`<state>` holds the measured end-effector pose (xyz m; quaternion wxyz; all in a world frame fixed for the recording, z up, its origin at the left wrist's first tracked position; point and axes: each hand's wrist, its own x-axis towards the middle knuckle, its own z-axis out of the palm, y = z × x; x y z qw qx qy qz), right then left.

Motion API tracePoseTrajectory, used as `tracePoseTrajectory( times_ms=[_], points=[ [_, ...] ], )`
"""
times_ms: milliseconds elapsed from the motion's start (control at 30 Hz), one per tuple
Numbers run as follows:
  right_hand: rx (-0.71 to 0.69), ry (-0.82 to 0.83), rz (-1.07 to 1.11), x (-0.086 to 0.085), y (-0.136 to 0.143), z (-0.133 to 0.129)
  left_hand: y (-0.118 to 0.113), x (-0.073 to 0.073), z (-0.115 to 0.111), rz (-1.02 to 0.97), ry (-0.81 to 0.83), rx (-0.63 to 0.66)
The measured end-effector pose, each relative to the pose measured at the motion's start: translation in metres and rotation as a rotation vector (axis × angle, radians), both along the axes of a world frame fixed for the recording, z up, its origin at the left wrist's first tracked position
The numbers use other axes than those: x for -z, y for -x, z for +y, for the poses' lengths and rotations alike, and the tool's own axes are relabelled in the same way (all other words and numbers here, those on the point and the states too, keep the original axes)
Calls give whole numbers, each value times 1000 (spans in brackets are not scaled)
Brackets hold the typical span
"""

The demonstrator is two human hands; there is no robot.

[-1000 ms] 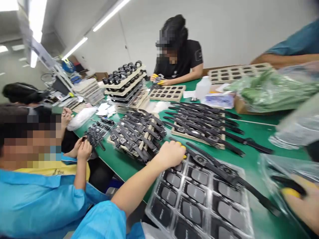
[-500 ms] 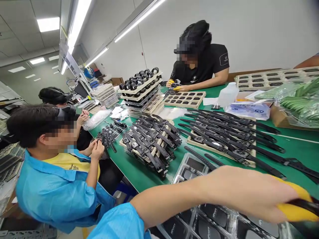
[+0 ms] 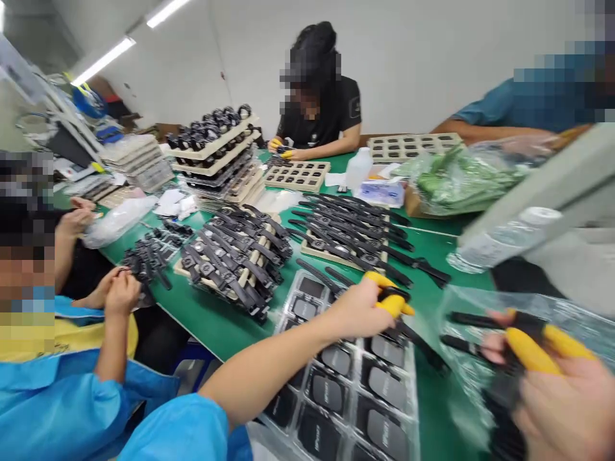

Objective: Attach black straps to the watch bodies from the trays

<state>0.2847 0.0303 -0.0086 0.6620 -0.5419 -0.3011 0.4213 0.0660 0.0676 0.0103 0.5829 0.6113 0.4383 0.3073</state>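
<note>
My left hand (image 3: 362,310), yellow covers on its fingertips, is closed on a black watch strap (image 3: 423,346) that trails down to the right. It is over the upper right part of a clear plastic tray (image 3: 353,378) holding dark square pieces in its compartments. At the right, my right hand (image 3: 557,384), also with yellow fingertip covers, is blurred. Its fingers are closed around black straps (image 3: 464,318), whose ends point left. A clear plastic bag (image 3: 571,310) lies around and behind this hand. More black material hangs below it, too smeared to make out.
Black watches lie across a beige tray (image 3: 346,256) and a stacked pile (image 3: 230,262). A water bottle (image 3: 504,240), a white bottle (image 3: 359,168) and bagged green items (image 3: 456,176) stand farther back. Co-workers sit at left and across the green table (image 3: 230,333).
The view has turned right. My left hand, earlier at the right edge with a black strap, is now over the tray's upper right. My right hand and the plastic bag have come into view.
</note>
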Motion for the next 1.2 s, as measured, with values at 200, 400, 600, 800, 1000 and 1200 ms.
tracePoseTrajectory(
  times_ms=[200,400,600,800,1000,1200],
  points=[
    [-472,-32,223,-23,59,-31,7,-5,-2,116,-264,99],
    [-684,-26,392,-18,72,-36,15,-17,-1,171,-637,306],
    [-756,-26,376,-13,69,-39,19,-14,2,178,-746,313],
    [-728,-67,411,-12,71,-38,22,-14,5,201,-805,335],
    [-657,-11,326,-11,67,-34,20,-15,6,212,-844,309],
    [-725,-1,195,-11,62,-34,22,-16,7,280,-890,380]
  ],
)
